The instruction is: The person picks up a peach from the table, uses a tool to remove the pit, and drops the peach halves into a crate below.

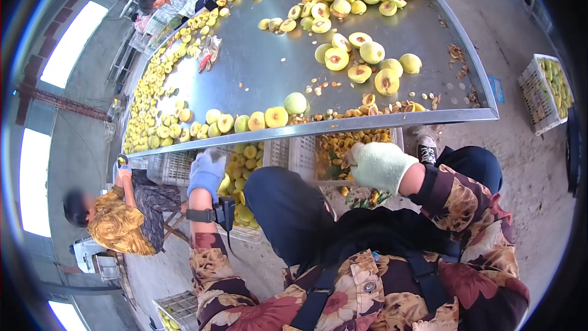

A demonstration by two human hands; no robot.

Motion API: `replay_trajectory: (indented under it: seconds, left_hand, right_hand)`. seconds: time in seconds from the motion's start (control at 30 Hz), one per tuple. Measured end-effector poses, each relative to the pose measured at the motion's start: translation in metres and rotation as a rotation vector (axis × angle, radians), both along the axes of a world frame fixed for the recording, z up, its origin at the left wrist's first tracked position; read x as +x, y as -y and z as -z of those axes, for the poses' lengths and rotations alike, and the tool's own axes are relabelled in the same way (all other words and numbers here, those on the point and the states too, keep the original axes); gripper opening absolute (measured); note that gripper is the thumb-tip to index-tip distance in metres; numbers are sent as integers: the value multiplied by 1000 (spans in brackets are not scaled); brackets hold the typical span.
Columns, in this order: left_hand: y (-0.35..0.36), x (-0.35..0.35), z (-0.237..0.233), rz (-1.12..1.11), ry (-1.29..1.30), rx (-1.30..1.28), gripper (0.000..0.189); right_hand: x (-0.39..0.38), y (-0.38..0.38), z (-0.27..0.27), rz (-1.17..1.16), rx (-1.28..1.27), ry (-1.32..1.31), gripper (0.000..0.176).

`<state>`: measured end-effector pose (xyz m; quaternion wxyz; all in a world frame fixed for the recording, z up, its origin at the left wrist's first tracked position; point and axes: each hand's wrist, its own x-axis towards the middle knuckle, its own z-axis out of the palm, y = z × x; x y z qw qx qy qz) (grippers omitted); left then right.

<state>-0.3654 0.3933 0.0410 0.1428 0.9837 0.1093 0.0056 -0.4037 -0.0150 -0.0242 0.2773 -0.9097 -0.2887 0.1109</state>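
Note:
My left hand, in a blue knitted glove, is just below the table's front edge, beside a crate of yellow peaches. Its fingers are foreshortened, so their grip does not show. In a pale green glove, my right hand hangs with curled fingers over a crate of peach scraps; whatever it may hold is hidden. Above the hands, a row of halved peaches lines the metal table. A whole-looking greenish peach sits at the row's right end.
Peach halves pile up along the table's left and far sides. Pits and scraps litter its front right. A crumpled glove lies on it. One co-worker sits at left, another farther back. A fruit crate stands at right.

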Motion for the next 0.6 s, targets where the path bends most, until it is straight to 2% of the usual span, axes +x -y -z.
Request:
replay_trajectory:
  seconds: [0.03, 0.07, 0.17, 0.2, 0.27, 0.3, 0.33, 0.37, 0.43, 0.6]
  left_hand:
    - [10, 2, -5, 45, -24, 147, 42]
    - [24, 21, -6, 90, 3, 153, 48]
    - [108, 82, 1, 292, 72, -108, 53]
    - [137, 104, 7, 365, 54, -222, 55]
    - [184, 153, 34, 457, -16, -218, 63]
    - [201, 164, 49, 427, -23, -147, 66]
    - [226, 179, 59, 414, -13, -82, 69]
    - [251, 195, 62, 408, 6, -25, 72]
    - [278, 211, 73, 360, -77, 6, 74]
    - [302, 209, 88, 418, 106, 138, 58]
  right_hand:
    - [0, -1, 0, -21, -4, -27, 27]
    - [0, -4, -23, -11, -83, -207, 20]
    - [1, 2, -27, -32, -78, -137, 21]
    - [3, 6, -18, -70, -59, -21, 20]
    - [7, 4, 0, -103, -49, 156, 19]
    - [10, 8, 4, -111, -55, 254, 19]
    - [12, 11, -1, -158, -202, 388, 19]
    - [20, 11, 21, -83, -40, 515, 17]
    - [26, 20, -9, 149, 219, 176, 18]
    - [45, 33, -41, 306, 159, 80, 22]
